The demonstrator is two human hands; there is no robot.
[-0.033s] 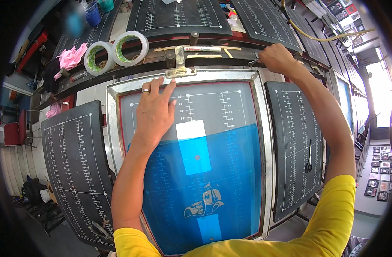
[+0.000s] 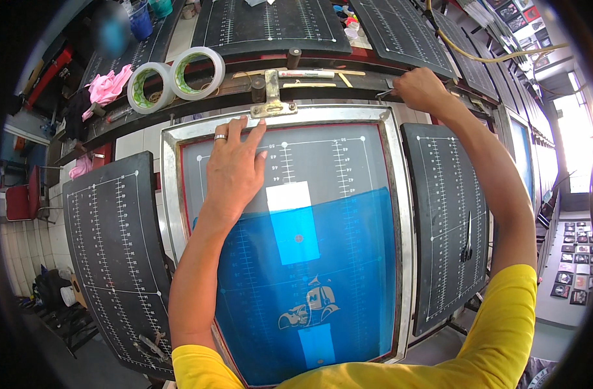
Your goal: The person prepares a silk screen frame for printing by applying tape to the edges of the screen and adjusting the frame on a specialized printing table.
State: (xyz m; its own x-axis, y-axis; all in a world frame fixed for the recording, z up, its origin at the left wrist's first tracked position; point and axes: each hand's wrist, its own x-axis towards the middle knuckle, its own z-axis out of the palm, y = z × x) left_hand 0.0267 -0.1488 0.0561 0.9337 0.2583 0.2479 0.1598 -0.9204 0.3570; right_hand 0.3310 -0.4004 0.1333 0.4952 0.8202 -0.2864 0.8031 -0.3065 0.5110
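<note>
A screen-printing frame [image 2: 405,259] with a metal rim lies in front of me, its mesh partly coated blue. A pale figure design [image 2: 312,306] shows in the blue, and white rectangles show through the mesh. My left hand [image 2: 235,165], a ring on one finger, rests open at the frame's top edge. Its fingertips are by a metal hinge bracket [image 2: 273,109]. Out to the right, my right hand [image 2: 418,89] is closed over the dark rail [image 2: 235,87]. A bit of grey metal sticks out at its left; what the fingers grip is hidden.
Two tape rolls [image 2: 198,73], a marker [image 2: 306,74] and thin wooden sticks lie along the rail. Dark printing boards with white rulers flank the frame; scissors [image 2: 467,241] lie on the right board [image 2: 432,227]. A pink cloth [image 2: 109,85] sits at the upper left.
</note>
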